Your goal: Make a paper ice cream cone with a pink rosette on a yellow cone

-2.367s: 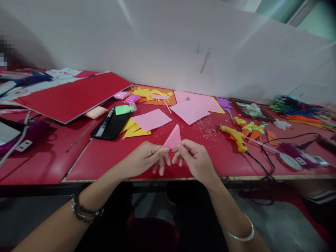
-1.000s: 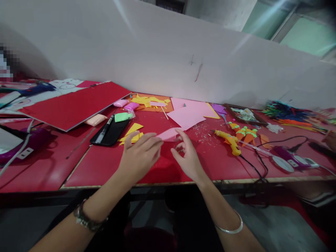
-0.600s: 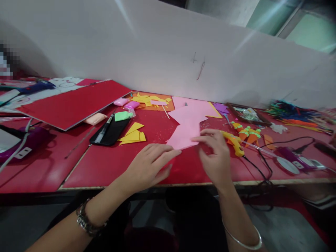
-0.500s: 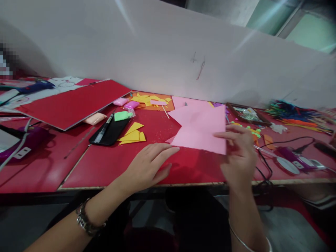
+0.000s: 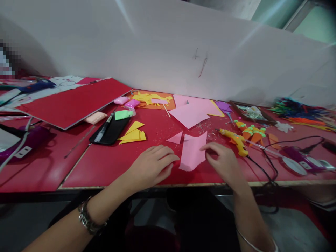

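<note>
A small piece of pink paper [image 5: 193,152] with an uneven lower edge is slightly curved, just above the red tabletop near its front. My right hand [image 5: 224,162] pinches its right edge between thumb and fingertips. My left hand [image 5: 153,164] is left of that paper, palm down, with fingers loosely bent and nothing visible in them. A small pink paper triangle [image 5: 175,138] lies beside the held piece. Farther back rests a larger pointed pink sheet [image 5: 189,115], and several yellow paper pieces [image 5: 133,134] lie left of it.
A yellow glue gun [image 5: 233,138] with a black cord lies to the right, beside orange-and-green figures [image 5: 249,131]. On the left are a black phone [image 5: 111,134] with a pen on it, clay packets and a red board [image 5: 78,103]. A white partition [image 5: 157,49] stands behind.
My right hand has drawn the pink paper down and toward me, turning it so it appears smaller. The glue gun and triangle are now uncovered. My left hand has hardly moved.
</note>
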Motion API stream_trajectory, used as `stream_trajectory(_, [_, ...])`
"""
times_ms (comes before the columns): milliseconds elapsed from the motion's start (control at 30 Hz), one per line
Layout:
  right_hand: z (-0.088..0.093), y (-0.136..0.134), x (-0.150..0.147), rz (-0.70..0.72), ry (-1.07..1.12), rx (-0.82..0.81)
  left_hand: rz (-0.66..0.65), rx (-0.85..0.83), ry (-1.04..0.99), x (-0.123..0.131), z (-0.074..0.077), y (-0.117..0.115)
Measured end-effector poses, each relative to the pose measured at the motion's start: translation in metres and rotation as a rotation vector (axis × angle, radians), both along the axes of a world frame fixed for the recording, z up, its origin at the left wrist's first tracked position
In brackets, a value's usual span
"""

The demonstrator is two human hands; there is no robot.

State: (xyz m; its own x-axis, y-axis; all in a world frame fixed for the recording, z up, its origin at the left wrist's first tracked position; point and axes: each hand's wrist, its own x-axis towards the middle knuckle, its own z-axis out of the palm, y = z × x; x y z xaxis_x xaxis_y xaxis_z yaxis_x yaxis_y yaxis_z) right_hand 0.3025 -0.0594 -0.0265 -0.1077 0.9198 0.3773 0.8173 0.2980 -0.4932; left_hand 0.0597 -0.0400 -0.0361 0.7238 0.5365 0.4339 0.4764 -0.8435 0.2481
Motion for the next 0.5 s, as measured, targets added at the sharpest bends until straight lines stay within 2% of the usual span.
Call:
stream_trajectory(100, [-0.005,0.012,-0.013,-0.019,0.11,0.092,-0.002,-0.014,0.001,0.0,0.0,0.0])
stream_trajectory(300, [-0.003,0.03,-0.026,0.01,0.434,0.185,0.016,-0.021,-0.013,-0.001,0.001,0.001])
stream_trajectory(500, [-0.005,0.037,-0.024,0.03,0.5,0.239,0.008,-0.032,-0.022,-0.004,0.001,0.003])
